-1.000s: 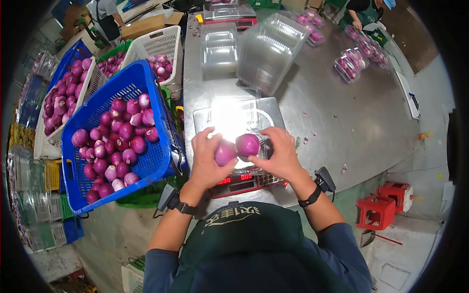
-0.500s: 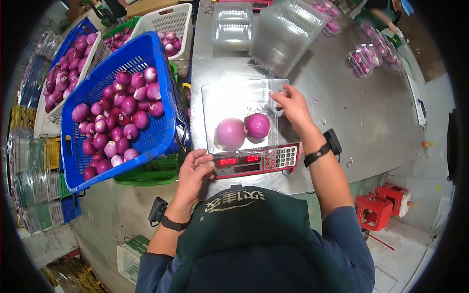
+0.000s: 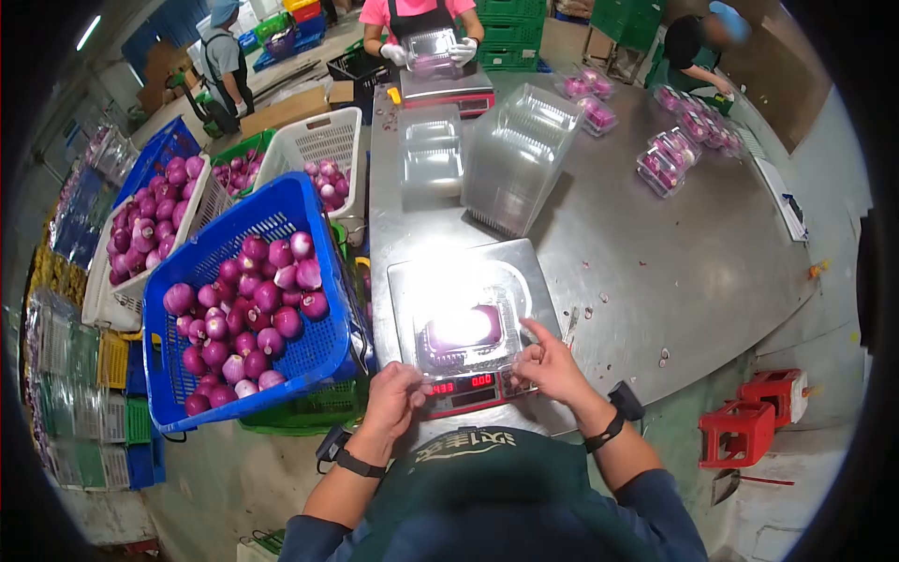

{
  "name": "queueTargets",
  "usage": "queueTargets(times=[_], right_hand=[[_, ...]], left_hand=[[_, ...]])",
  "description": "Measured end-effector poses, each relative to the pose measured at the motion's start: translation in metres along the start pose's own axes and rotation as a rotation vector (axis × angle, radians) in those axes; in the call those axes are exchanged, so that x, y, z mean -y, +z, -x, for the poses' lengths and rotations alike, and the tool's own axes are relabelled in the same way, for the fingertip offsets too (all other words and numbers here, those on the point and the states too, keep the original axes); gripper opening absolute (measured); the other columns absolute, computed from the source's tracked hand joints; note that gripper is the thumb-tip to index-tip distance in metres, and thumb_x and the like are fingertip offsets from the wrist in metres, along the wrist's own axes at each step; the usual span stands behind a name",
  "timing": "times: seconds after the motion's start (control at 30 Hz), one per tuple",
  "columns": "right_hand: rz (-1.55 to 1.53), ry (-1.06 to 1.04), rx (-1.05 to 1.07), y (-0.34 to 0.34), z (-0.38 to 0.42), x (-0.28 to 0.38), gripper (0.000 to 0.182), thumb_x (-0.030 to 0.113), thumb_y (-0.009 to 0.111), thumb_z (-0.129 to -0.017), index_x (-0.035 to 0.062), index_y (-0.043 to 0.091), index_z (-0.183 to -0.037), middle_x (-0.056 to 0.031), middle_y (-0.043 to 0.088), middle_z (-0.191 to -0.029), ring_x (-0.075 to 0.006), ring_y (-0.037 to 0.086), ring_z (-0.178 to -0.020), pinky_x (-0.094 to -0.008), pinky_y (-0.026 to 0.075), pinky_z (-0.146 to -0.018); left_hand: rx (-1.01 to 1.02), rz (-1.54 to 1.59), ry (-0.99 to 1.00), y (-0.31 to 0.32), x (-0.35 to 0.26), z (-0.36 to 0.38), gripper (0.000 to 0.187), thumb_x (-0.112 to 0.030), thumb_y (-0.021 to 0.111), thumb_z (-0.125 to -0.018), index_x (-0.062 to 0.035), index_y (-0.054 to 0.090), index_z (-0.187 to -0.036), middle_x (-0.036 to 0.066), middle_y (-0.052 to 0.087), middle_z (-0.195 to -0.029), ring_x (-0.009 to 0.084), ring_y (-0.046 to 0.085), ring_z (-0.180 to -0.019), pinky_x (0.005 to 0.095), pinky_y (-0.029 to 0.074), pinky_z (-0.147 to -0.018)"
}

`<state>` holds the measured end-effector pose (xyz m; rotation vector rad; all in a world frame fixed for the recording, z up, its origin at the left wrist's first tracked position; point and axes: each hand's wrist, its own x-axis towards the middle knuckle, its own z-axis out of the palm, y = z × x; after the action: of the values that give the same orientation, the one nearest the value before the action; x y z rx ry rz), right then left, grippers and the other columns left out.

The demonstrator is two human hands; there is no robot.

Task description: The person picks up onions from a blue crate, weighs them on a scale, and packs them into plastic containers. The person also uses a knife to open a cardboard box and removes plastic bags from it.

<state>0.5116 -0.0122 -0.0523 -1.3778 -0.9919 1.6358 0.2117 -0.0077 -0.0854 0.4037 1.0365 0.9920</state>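
Note:
A clear plastic box (image 3: 449,354) with its lid folded over sits on the steel scale (image 3: 412,281); purple onions (image 3: 479,326) show through it under strong glare. My left hand (image 3: 393,398) is closed at the box's near left corner, its fingertips pressed together. At the near right corner my right hand (image 3: 551,367) has thumb and bent fingers together, with the index finger stretched toward the box's side. Whether either hand grips the box edge is too small to tell. The red display (image 3: 459,386) is lit in front, partly covered.
A blue crate (image 3: 342,328) of onions stands at left, beside a white crate (image 3: 354,140). Stacked clear boxes (image 3: 520,159) stand behind the scale. Packed onions (image 3: 667,161) lie at right. A person in pink (image 3: 431,47) holds a box across the table; two others stand farther back.
The view has tilted up, showing people beyond the table. The box lid now lies over the onions. My right hand has come down from the box's far side to its near right corner.

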Motion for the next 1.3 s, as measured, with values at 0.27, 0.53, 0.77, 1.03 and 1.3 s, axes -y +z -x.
queueTargets(times=[0.27, 0.53, 0.77, 1.03, 1.3], right_hand=[[-0.193, 0.020, -0.133, -0.045, 0.022, -0.033, 0.046, 0.002, 0.072, -0.088, -0.0014, 0.048, -0.128, -0.0084, 0.066, -0.078, -0.0158, 0.065, -0.060, -0.0280, 0.051, -0.053], [-0.216, -0.117, -0.151, -0.105, 0.015, -0.032, 0.086, 0.031, 0.077, -0.092, 0.0016, 0.030, -0.158, -0.0216, 0.050, -0.147, -0.0283, 0.055, -0.131, -0.0414, 0.050, -0.105], [-0.424, 0.048, -0.484, -0.211, -0.040, -0.049, 0.080, 0.037, 0.073, -0.089, 0.0003, 0.035, -0.148, -0.0186, 0.057, -0.130, -0.0270, 0.066, -0.097, -0.0361, 0.059, -0.064], [0.327, 0.023, -1.021, -0.404, -0.175, -0.014, 0.097, 0.046, 0.077, -0.087, 0.0084, 0.029, -0.162, -0.0266, 0.044, -0.155, -0.0452, 0.053, -0.134, -0.0595, 0.049, -0.104], [1.226, -0.044, -0.828, -0.412, -0.209, 0.060, 0.073, 0.030, 0.073, -0.089, 0.0194, 0.047, -0.156, -0.0122, 0.030, -0.168, -0.0368, 0.020, -0.158, -0.0653, 0.031, -0.118]], left_hand=[[0.030, -0.277, 0.018, 0.056, 0.009, -0.020, 0.011, 0.006, 0.061, -0.088, -0.0019, 0.054, -0.092, 0.011, 0.064, -0.078, 0.0156, 0.058, -0.056, 0.0261, 0.043, -0.046], [0.156, -0.496, 0.002, 0.121, 0.028, -0.063, 0.011, 0.003, 0.064, -0.088, -0.0033, 0.058, -0.094, 0.007, 0.064, -0.075, 0.0139, 0.059, -0.057, 0.0264, 0.047, -0.047], [0.078, -0.666, 0.314, 0.150, -0.009, -0.036, 0.030, -0.001, 0.075, -0.090, 0.0001, 0.065, -0.118, 0.006, 0.069, -0.099, 0.0113, 0.064, -0.083, 0.0243, 0.052, -0.070], [-0.637, -0.999, 1.007, 0.018, -0.110, 0.009, 0.013, -0.008, 0.071, -0.096, -0.0012, 0.066, -0.107, 0.002, 0.064, -0.096, 0.0118, 0.059, -0.088, 0.0273, 0.049, -0.084], [-1.007, -1.464, 0.637, 0.016, -0.124, 0.003, 0.035, -0.033, 0.076, -0.097, 0.0019, 0.076, -0.099, 0.009, 0.076, -0.087, 0.0182, 0.065, -0.076, 0.0331, 0.053, -0.073]])
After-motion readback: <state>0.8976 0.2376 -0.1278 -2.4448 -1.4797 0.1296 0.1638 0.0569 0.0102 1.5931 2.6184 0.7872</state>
